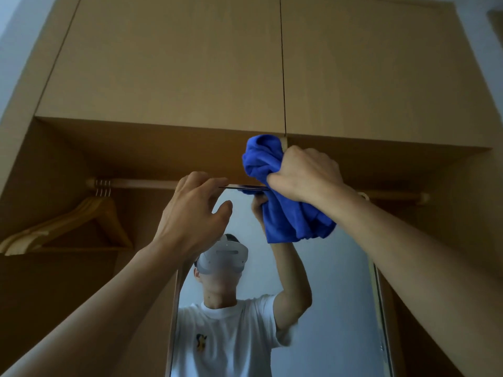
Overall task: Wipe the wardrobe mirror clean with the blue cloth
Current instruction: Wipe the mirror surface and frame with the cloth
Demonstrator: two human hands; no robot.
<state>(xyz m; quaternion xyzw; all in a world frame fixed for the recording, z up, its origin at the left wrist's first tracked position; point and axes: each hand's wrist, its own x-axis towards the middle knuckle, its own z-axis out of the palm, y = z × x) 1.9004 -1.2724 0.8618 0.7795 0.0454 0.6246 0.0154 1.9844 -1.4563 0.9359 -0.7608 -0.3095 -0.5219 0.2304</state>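
Observation:
The wardrobe mirror [340,295] stands upright in the middle of the open wardrobe, its top edge just under the clothes rail. My right hand [302,176] grips the bunched blue cloth [285,213] at the mirror's top edge; part of the cloth hangs down over the glass. My left hand [194,213] is raised at the mirror's top left corner, with curled fingers at the top edge and the thumb in front of the glass. The glass reflects a person in a white T-shirt with a headset.
A wooden clothes rail [136,184] runs across the wardrobe behind my hands. Wooden hangers [81,224] hang at its left end. Two closed upper cabinet doors [174,63] fill the space above. The mirror's metal frame [381,308] shows on the right.

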